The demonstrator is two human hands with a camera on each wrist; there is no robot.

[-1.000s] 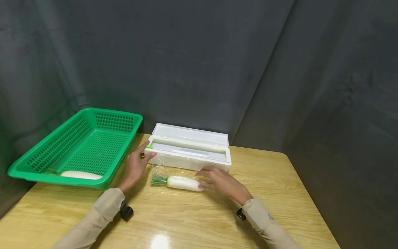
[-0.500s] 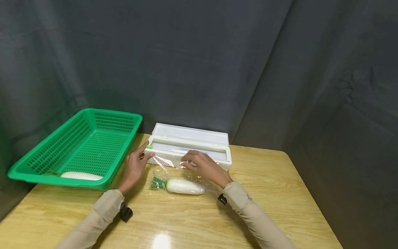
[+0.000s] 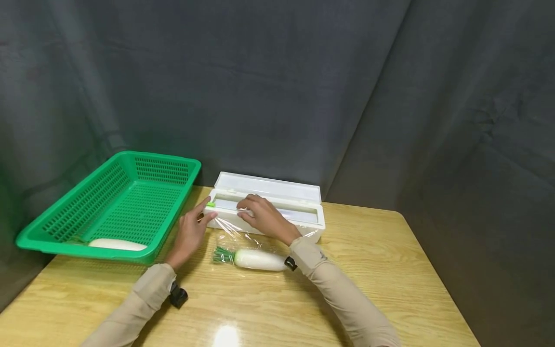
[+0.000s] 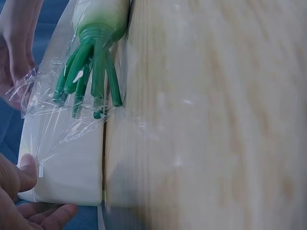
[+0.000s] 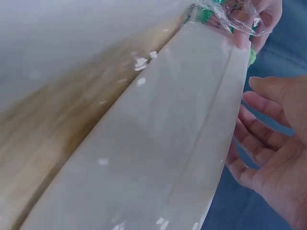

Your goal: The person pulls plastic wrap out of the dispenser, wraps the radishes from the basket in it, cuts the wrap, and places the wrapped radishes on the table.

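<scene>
A white cling film box (image 3: 260,222) lies on the table with its lid tipped back. My left hand (image 3: 191,231) holds the box's left end, thumb on the front face, beside the green slider (image 3: 210,205). My right hand (image 3: 262,214) is over the box's cutting edge, fingers loosely bent, thumb apart from them; nothing shows in its grasp. Clear cling film (image 4: 53,96) runs from the box down over a white radish (image 3: 257,259) with green stalks, lying in front. The right wrist's black camera overlaps the radish's right tip in the head view.
A green basket (image 3: 173,219) stands at the left, with another white radish (image 3: 117,244) in it. Dark curtains (image 3: 260,86) hang behind the wooden table (image 3: 368,270).
My right hand has moved left and up, from the radish's right end to over the box's cutting edge. The left hand stays at the box's end.
</scene>
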